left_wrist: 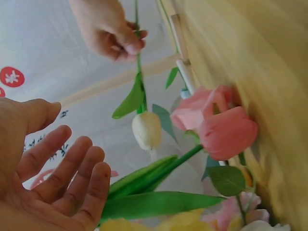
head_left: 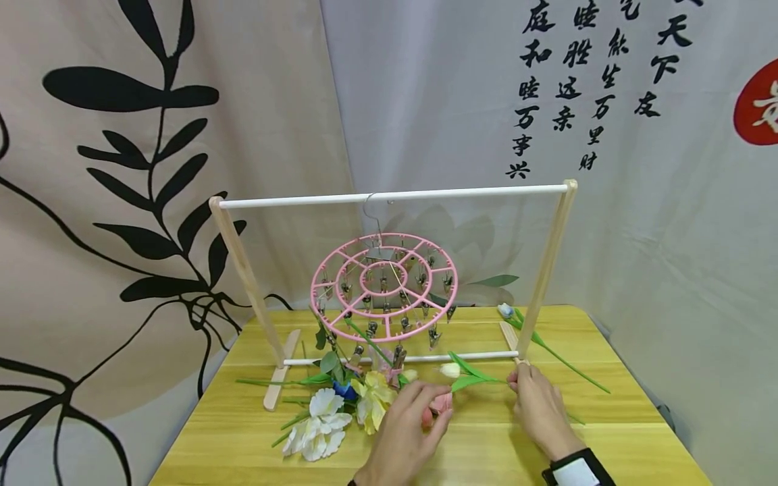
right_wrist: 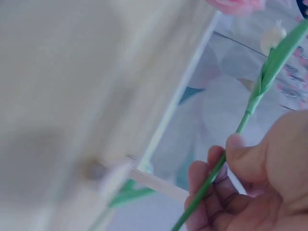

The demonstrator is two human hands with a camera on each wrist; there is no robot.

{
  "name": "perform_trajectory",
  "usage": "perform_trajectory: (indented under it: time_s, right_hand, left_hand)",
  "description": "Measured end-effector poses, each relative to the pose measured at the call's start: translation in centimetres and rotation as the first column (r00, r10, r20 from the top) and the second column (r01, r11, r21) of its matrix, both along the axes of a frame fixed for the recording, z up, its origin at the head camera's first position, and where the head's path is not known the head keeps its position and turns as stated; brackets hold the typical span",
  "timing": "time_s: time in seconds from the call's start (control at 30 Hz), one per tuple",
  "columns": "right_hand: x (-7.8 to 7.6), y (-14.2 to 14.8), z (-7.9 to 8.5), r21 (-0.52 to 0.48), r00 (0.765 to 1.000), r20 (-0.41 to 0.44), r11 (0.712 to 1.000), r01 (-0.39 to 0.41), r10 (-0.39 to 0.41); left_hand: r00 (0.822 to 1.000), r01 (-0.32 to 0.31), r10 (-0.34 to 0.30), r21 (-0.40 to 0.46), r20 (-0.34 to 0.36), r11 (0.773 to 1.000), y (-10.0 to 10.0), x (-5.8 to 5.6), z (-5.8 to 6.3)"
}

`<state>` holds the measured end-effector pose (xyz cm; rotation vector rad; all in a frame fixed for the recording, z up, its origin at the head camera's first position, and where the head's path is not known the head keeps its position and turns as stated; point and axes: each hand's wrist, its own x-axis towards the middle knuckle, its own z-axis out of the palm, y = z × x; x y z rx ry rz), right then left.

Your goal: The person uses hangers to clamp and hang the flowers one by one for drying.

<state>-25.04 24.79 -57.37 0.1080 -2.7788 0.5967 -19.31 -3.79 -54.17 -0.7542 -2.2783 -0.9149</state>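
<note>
Tulip (head_left: 450, 370) of white colour is right of the lower centre in the head view, held by the right hand (head_left: 541, 408), and the right wrist view adds what the head view hides: thumb and curled fingers pinching the green stem. Left hand (head_left: 410, 425), well apart from the right one, covers part of the pink blooms (head_left: 442, 403) at the lower centre, while the left wrist view shows them more fully at right, with its fingers relaxed and not touching them. Only the head view gives me the whole pink clip rack (head_left: 384, 294), hanging near the centre from the white bar (head_left: 462, 194).
</note>
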Motion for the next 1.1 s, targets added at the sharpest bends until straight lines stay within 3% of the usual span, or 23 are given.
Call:
perform_trajectory:
  time_s: [0.17,0.3,0.47,0.83,1.1]
  right_hand:
    - [0.6,-0.7,2.8,0.008,0.987,-0.156,0.999,-0.049,0.05]
    - [1.3,-1.6,4.4,0.065,0.953,-0.276,0.991,-0.114,0.127]
    - [2.1,-2.7,5.6,0.17,0.906,-0.365,0.972,-0.162,0.215]
    - [3.3,-4.9,7.5,0.29,0.807,-0.472,0.927,-0.239,0.356]
    - [3.8,-5.7,8.1,0.299,0.766,-0.515,0.918,-0.26,0.385]
  left_hand:
    - [1.0,-0.014,0.013,-0.024,-0.023,1.0,0.5,-0.6,0.9]
    - [1.0,-0.013,0.013,-0.022,-0.029,1.0,0.9,-0.9,1.6]
    - [0.999,-0.008,0.007,-0.021,-0.053,1.0,1.7,-1.5,2.1]
    - [0.998,-0.06,0.058,-0.084,-0.025,0.995,2.9,-2.4,2.2]
    - [0.999,-0.046,0.047,-0.04,0.017,0.998,2.8,-2.4,2.1]
